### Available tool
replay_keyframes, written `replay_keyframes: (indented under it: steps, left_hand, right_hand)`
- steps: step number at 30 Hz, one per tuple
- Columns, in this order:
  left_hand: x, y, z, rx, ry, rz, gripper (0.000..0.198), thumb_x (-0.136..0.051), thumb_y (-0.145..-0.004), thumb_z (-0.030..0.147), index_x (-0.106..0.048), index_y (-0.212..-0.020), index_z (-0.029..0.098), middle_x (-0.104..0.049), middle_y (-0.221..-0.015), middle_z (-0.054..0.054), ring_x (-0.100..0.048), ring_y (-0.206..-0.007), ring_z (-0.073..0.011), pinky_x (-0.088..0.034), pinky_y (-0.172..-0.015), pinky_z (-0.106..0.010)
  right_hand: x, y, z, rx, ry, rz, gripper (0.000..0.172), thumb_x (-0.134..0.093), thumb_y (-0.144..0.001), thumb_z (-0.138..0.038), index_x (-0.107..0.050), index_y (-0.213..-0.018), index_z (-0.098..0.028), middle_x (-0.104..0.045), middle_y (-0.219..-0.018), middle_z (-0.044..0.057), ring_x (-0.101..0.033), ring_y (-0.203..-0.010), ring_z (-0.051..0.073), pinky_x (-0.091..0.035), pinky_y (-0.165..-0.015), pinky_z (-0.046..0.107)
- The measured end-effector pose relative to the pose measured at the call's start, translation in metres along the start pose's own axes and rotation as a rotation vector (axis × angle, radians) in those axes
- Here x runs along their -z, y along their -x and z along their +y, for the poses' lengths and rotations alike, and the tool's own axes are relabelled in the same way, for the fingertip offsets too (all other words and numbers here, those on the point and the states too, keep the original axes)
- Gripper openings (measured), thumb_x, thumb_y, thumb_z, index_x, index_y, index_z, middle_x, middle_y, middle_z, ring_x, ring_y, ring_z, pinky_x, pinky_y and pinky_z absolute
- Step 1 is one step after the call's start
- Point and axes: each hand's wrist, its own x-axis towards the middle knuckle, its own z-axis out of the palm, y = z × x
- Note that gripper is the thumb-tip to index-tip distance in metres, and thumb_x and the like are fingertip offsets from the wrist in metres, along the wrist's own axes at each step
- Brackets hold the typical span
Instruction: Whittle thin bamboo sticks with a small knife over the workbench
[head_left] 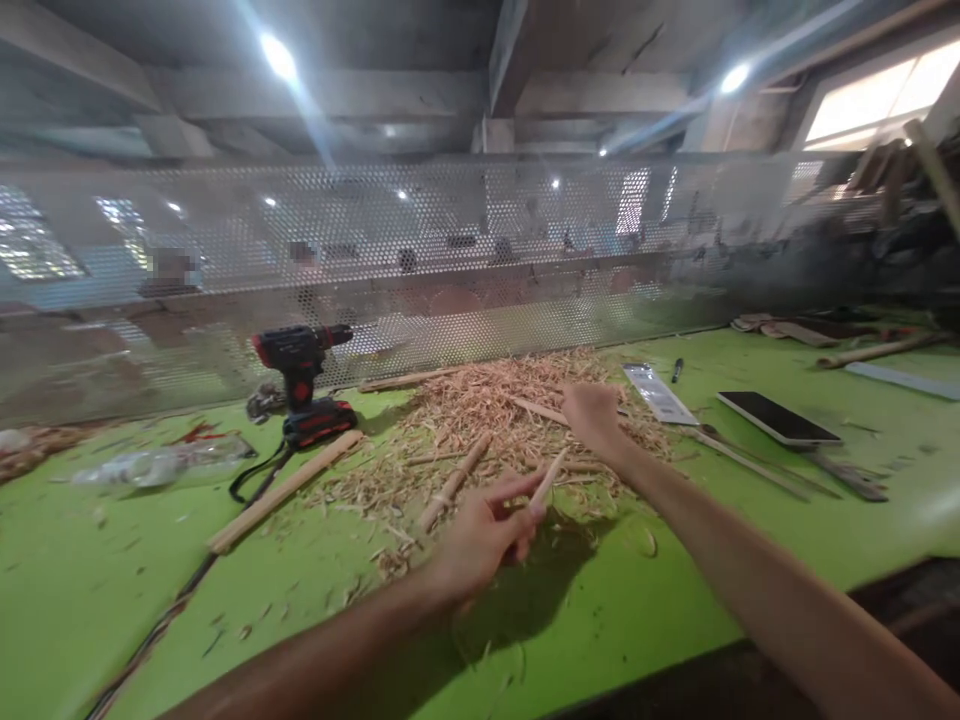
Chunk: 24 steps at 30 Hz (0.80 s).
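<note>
My left hand (487,535) is closed in a pinch on the near end of a thin bamboo stick (550,477) above the green table (112,580). My right hand (595,415) is closed round the far end of the same stick, over a heap of pale wood shavings (487,400). Another short bamboo piece (454,483) lies just left of my left hand. A longer bamboo stick (285,490) lies further left on the table.
A red and black cordless drill (304,385) stands at the back left. A phone (778,417), a packet (660,393), a pen (676,369) and thin tools (750,460) lie at the right. A perforated metal screen (450,260) runs along the far edge; people sit beyond it.
</note>
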Motion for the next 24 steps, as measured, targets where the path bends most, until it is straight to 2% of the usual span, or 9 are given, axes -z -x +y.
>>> replay_keyframes:
  steps: [3,6,9,13,17,20,24]
  left_hand:
    - [0.004,-0.002,0.001,-0.049,-0.034,0.031,0.058,-0.086,-0.081,0.035,-0.075,-0.135,0.02,-0.053,-0.069,0.003,-0.039,-0.053,-0.0066,-0.028,-0.049,-0.022]
    - [0.011,-0.008,0.001,-0.033,0.047,0.096,0.059,-0.083,-0.083,0.036,-0.072,-0.138,0.018,-0.046,-0.06,0.006,-0.035,-0.052,-0.0069,-0.025,-0.049,-0.021]
    - [0.013,-0.011,0.002,-0.027,0.136,0.194,0.048,-0.084,-0.082,0.032,-0.078,-0.127,0.017,-0.051,-0.064,0.004,-0.038,-0.053,-0.0067,-0.026,-0.049,-0.02]
    - [0.012,-0.014,0.002,0.002,0.175,0.291,0.031,-0.085,-0.081,0.029,-0.084,-0.111,0.018,-0.066,-0.08,-0.003,-0.047,-0.057,-0.0071,-0.031,-0.051,-0.021]
    - [0.014,-0.017,-0.001,-0.002,0.163,0.298,0.031,-0.087,-0.081,0.031,-0.085,-0.11,0.022,-0.069,-0.083,-0.004,-0.046,-0.059,-0.0072,-0.032,-0.053,-0.02]
    - [0.016,-0.017,-0.003,-0.021,0.115,0.302,0.039,-0.09,-0.077,0.035,-0.084,-0.113,0.022,-0.069,-0.086,-0.004,-0.045,-0.06,-0.0069,-0.033,-0.053,-0.019]
    - [0.017,-0.017,-0.005,-0.039,0.052,0.289,0.052,-0.091,-0.074,0.044,-0.082,-0.119,0.02,-0.063,-0.08,-0.001,-0.039,-0.058,-0.0065,-0.029,-0.051,-0.018]
  right_hand:
    - [0.001,-0.004,0.012,0.01,-0.046,0.048,0.033,-0.047,-0.103,-0.021,-0.079,-0.107,-0.017,-0.08,-0.099,0.015,-0.072,-0.091,0.021,-0.04,-0.071,0.027]
    - [0.0,0.002,0.001,0.164,-0.136,0.042,0.034,-0.046,-0.102,-0.023,-0.08,-0.099,-0.019,-0.079,-0.089,0.009,-0.068,-0.079,0.019,-0.036,-0.067,0.027]
    - [-0.001,0.012,-0.017,0.28,-0.175,0.033,0.033,-0.046,-0.1,-0.024,-0.079,-0.098,-0.019,-0.078,-0.085,0.008,-0.066,-0.076,0.019,-0.033,-0.065,0.028]
    - [0.003,0.024,-0.032,0.334,-0.155,-0.004,0.031,-0.048,-0.098,-0.024,-0.079,-0.1,-0.021,-0.08,-0.089,0.009,-0.069,-0.08,0.022,-0.032,-0.063,0.029]
    - [0.012,0.029,-0.037,0.317,-0.078,-0.057,0.029,-0.048,-0.099,-0.017,-0.076,-0.106,-0.02,-0.081,-0.095,0.011,-0.074,-0.087,0.025,-0.039,-0.064,0.029]
    - [0.015,0.032,-0.041,0.255,-0.029,-0.034,0.033,-0.042,-0.101,-0.011,-0.073,-0.11,-0.017,-0.08,-0.094,0.014,-0.076,-0.086,0.026,-0.044,-0.064,0.029]
    - [0.013,0.029,-0.046,0.196,-0.031,-0.017,0.032,-0.042,-0.103,-0.012,-0.07,-0.119,-0.015,-0.08,-0.096,0.016,-0.077,-0.091,0.027,-0.051,-0.07,0.03]
